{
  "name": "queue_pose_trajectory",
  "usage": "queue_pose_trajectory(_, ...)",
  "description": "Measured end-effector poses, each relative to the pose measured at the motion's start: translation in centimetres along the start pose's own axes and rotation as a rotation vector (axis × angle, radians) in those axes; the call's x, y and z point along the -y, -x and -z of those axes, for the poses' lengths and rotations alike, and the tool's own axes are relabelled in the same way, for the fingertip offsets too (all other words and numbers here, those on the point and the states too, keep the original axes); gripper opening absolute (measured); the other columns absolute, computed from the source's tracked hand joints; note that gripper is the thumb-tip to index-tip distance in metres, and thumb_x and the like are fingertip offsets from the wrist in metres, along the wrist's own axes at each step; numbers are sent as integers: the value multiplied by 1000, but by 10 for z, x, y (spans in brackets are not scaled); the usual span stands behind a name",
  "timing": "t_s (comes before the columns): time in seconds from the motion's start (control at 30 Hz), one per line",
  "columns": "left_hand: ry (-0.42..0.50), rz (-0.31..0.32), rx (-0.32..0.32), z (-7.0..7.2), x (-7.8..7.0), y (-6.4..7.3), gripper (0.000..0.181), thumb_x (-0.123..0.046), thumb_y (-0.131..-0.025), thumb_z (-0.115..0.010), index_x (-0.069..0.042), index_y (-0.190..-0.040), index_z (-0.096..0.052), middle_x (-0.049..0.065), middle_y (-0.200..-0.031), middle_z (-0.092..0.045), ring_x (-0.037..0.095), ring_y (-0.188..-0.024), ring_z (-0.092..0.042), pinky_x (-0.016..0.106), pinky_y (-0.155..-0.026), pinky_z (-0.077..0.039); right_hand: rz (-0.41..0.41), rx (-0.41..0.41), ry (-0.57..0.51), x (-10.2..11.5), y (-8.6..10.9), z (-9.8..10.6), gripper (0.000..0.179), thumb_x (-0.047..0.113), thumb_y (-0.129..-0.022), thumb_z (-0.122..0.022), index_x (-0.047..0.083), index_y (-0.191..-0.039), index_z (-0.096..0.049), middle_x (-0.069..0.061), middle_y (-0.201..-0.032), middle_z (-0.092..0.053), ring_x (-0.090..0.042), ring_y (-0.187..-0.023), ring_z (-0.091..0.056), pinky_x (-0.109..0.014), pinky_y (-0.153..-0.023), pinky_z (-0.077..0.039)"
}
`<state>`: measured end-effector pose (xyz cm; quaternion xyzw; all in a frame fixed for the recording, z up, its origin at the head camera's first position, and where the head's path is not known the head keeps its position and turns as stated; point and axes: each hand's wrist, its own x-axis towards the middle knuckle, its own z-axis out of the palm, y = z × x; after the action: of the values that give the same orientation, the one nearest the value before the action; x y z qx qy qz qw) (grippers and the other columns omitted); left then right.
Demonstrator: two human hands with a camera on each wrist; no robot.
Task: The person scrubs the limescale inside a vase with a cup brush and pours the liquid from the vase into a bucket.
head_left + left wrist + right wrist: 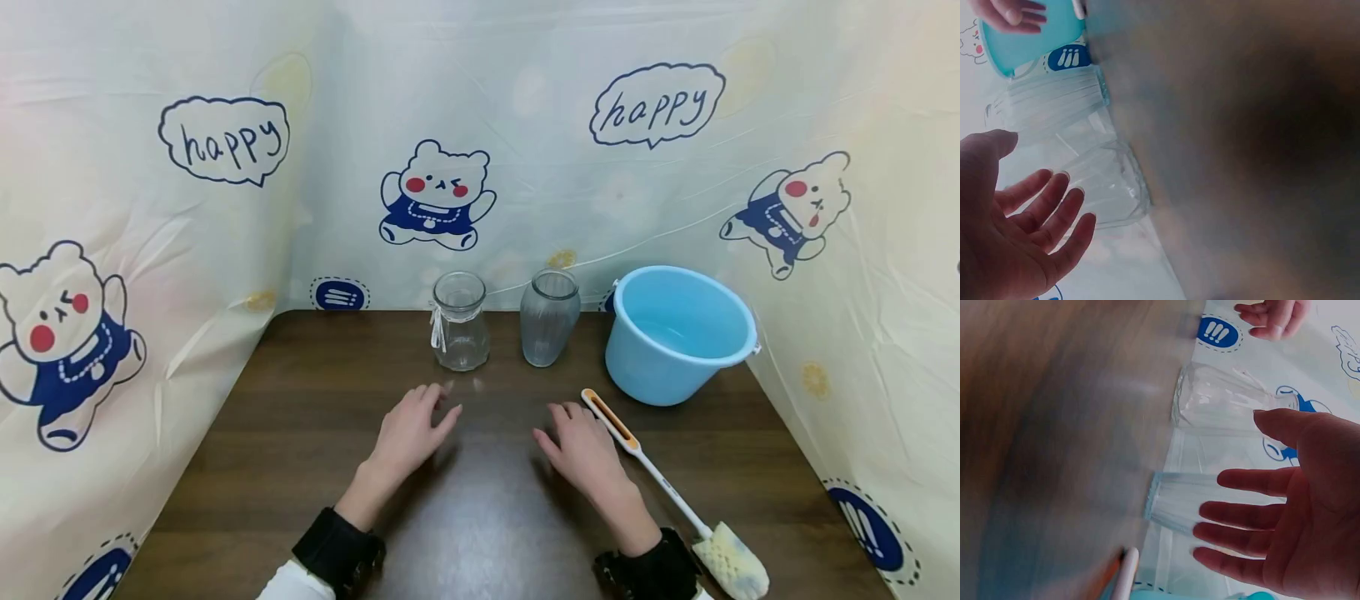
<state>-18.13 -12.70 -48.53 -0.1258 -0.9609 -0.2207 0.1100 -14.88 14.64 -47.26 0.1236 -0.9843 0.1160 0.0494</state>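
My left hand (411, 429) is held over the table in front of a clear glass jar (461, 337) with a white ribbon tied at its neck. Its fingers are loosely bent and hold nothing, as the left wrist view also shows. My right hand (587, 446), fingers spread and relaxed, is likewise without anything in it. Just to its right lies a long-handled sponge brush (667, 483), its white and orange handle pointing at the back and its pale sponge head toward me. A ribbed bluish glass vase (549, 321) stands upright beyond the right hand, beside the jar.
A light blue bucket (671, 346) stands at the back right, near the vase. The dark wooden table (285, 467) meets a pale printed curtain (337, 108) at the back and both sides. A thin white cord (645, 242) runs across the curtain behind the vase.
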Motion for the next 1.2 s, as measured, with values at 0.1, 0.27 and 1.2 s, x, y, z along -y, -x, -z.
queue_pose_trajectory(0.1,94,22,-15,5,2,-14,36,-46,-92,-58,-14,-108,-66,3,-97,-67,17,-87,-60,41,-69,-55,-2,1,17,-5,-1,3,51,43,-93,-58,3,-123,-63,-17,-114,-65,-29,-103,-60,-47,-84,-53)
queue_pose_trajectory(0.27,241,47,-57,15,10,-44,44,-47,-90,-62,-11,-115,-63,5,-100,-66,20,-93,-61,43,-79,-53,-25,30,29,-14,-2,9,49,42,-93,-59,3,-120,-63,-16,-107,-68,-28,-95,-64,-45,-75,-56)
queue_pose_trajectory(1.2,602,188,-76,-7,28,-143,111,-60,-69,-76,-12,-154,-23,14,-151,-34,28,-134,-34,55,-108,-34,-90,123,52,-26,-4,12,47,44,-89,-64,6,-116,-65,-14,-106,-68,-27,-90,-64,-48,-71,-57)
